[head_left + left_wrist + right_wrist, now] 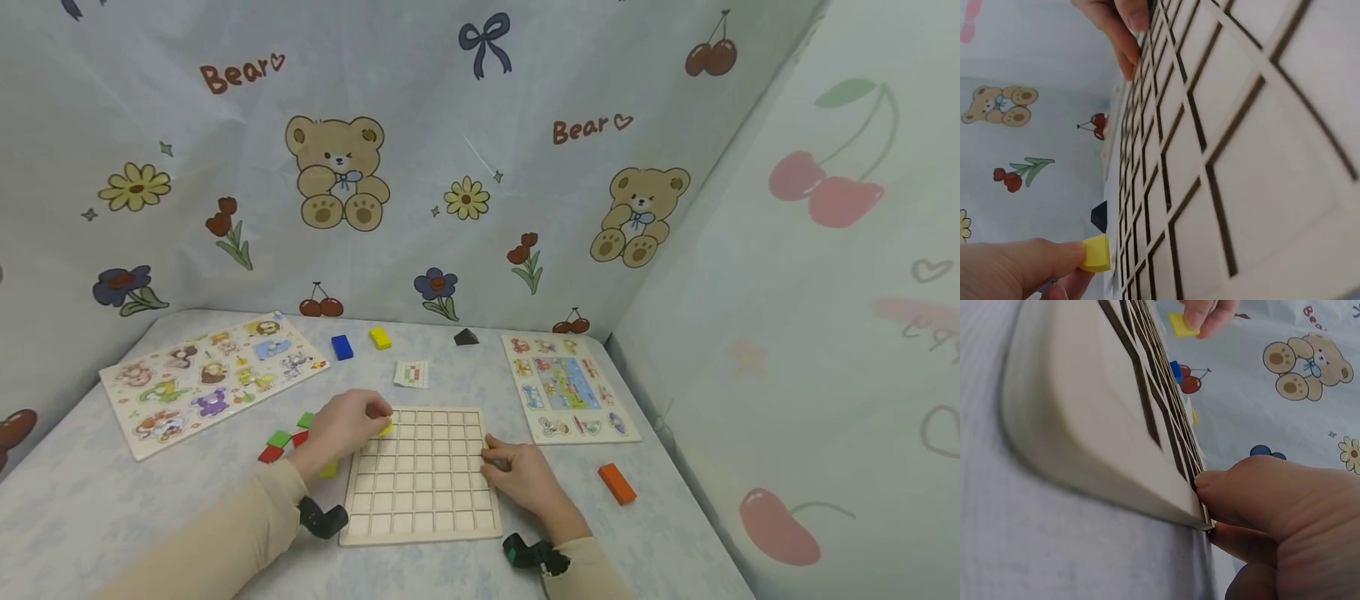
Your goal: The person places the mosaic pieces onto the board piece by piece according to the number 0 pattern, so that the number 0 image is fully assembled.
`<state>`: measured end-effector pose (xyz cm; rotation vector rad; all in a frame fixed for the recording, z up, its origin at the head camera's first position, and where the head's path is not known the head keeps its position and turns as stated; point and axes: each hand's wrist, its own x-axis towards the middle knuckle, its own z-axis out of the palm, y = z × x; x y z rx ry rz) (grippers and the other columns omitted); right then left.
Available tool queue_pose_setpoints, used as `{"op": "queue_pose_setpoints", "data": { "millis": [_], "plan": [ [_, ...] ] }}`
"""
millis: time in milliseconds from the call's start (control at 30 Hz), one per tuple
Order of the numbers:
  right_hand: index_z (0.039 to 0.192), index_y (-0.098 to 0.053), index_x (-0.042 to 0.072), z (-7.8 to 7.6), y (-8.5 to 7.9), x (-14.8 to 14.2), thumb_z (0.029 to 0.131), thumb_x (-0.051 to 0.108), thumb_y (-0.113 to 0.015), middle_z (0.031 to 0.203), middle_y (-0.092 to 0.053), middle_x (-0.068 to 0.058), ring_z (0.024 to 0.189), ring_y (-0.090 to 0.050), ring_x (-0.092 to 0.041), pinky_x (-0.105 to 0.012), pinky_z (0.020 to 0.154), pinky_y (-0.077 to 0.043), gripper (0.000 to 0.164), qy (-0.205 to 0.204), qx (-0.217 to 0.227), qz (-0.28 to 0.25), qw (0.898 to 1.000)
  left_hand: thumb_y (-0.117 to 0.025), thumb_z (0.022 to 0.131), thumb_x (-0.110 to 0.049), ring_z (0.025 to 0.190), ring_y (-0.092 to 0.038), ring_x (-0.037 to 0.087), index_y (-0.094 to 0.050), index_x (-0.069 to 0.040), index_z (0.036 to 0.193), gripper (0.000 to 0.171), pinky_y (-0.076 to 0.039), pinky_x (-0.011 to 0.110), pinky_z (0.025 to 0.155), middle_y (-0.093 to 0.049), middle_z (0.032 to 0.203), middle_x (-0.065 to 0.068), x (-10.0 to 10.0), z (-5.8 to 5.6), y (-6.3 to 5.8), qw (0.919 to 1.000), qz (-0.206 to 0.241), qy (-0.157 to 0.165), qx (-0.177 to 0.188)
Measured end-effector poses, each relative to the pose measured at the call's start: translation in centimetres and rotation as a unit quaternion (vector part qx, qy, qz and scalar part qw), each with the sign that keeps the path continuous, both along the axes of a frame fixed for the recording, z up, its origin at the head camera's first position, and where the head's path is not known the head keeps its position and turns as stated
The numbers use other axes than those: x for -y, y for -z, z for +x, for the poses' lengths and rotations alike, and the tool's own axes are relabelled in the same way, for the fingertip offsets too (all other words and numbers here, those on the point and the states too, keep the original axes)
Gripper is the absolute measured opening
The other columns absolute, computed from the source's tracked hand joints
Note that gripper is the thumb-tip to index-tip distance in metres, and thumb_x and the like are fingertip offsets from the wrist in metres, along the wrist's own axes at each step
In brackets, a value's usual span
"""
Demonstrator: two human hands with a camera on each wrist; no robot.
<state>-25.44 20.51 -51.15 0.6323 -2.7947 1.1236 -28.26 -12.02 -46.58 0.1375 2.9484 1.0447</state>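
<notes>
A square wooden grid board [420, 538] lies on the table in the head view, its cells bare. Over its far left corner, my left hand [343, 429] pinches a small yellow tile [1096, 253] between thumb and fingers. The left wrist view shows that tile just above the grid. My right hand [528, 479] grips the board's right edge. In the right wrist view its thumb [1229, 487] presses on the rim from above, with the other fingers curled at the side below. Beside my left wrist lie several red [271, 454] and green tiles [279, 438] and a yellow tile [328, 470], partly hidden.
Picture puzzle boards lie at the left [123, 429] and right [517, 392]. A small printed card [412, 374] sits beyond the grid. Farther back are a blue block [342, 347], a yellow block [380, 337] and a black block [466, 337]. An orange block [617, 484] lies at the right.
</notes>
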Motion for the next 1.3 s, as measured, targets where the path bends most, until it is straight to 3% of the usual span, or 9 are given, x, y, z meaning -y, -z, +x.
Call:
{"op": "queue_pose_setpoints", "data": {
  "millis": [233, 400, 833, 1000, 1200, 1300],
  "plan": [
    [0.116, -0.078, 0.004, -0.1, 0.1, -0.1, 0.093, 0.016, -0.076, 0.136, -0.065, -0.015, 0.125, -0.065, -0.033, -0.047, 0.100, -0.053, 0.026, -0.001, 0.002, 0.001, 1.000, -0.079, 0.091, -0.028, 0.083, -0.064, 0.011, -0.076, -0.024, 0.099, 0.009, -0.049, 0.035, 0.071, -0.071, 0.091, -0.009, -2.2, -1.4, 1.0, 0.9996, 0.014, 0.018, -0.015],
    [0.116, -0.077, 0.004, -0.1, 0.1, 0.0, 0.093, 0.017, -0.076, 0.137, -0.065, -0.014, 0.126, -0.064, -0.032, -0.046, 0.100, -0.053, 0.027, -0.003, 0.003, 0.001, 1.000, -0.079, 0.092, -0.028, 0.081, -0.064, 0.009, -0.075, -0.027, 0.098, 0.007, -0.049, 0.034, 0.068, -0.071, 0.091, -0.011, -3.3, -1.4, 1.5, 0.9996, -0.013, 0.021, -0.016],
    [0.115, -0.078, 0.004, -0.1, -0.1, -0.1, 0.093, 0.016, -0.076, 0.135, -0.066, -0.015, 0.125, -0.065, -0.032, -0.049, 0.102, -0.052, 0.025, -0.003, -0.002, 0.003, 1.000, -0.080, 0.091, -0.029, 0.081, -0.063, 0.008, -0.077, -0.026, 0.094, 0.005, -0.049, 0.034, 0.070, -0.071, 0.089, -0.013, -3.3, -1.3, 2.1, 0.9996, 0.002, 0.025, -0.014],
    [0.115, -0.078, 0.003, -0.1, -0.1, 0.1, 0.093, 0.017, -0.075, 0.136, -0.066, -0.016, 0.125, -0.065, -0.032, -0.049, 0.103, -0.051, 0.026, -0.010, 0.003, -0.002, 1.000, -0.079, 0.091, -0.030, 0.081, -0.065, 0.008, -0.081, -0.029, 0.096, 0.005, -0.049, 0.033, 0.066, -0.073, 0.091, -0.013, -3.0, -1.0, 2.3, 0.9992, -0.017, 0.031, -0.019],
    [0.115, -0.078, 0.004, -0.1, 0.0, -0.1, 0.094, 0.018, -0.074, 0.137, -0.065, -0.015, 0.126, -0.064, -0.033, -0.049, 0.103, -0.051, 0.025, -0.004, 0.011, -0.010, 1.000, -0.076, 0.094, -0.028, 0.089, -0.068, 0.011, -0.079, -0.026, 0.107, 0.014, -0.051, 0.036, 0.069, -0.075, 0.098, -0.011, -2.8, -0.9, 2.2, 0.9986, -0.027, 0.035, -0.030],
    [0.115, -0.078, 0.005, -0.2, 0.1, -0.1, 0.094, 0.019, -0.074, 0.137, -0.065, -0.015, 0.126, -0.064, -0.034, -0.050, 0.103, -0.051, 0.025, 0.000, 0.010, -0.010, 1.000, -0.074, 0.096, -0.027, 0.097, -0.068, 0.016, -0.076, -0.023, 0.114, 0.019, -0.053, 0.040, 0.077, -0.074, 0.104, -0.008, -2.3, -0.5, 1.4, 0.9989, -0.027, 0.023, -0.032]
  ]
}}
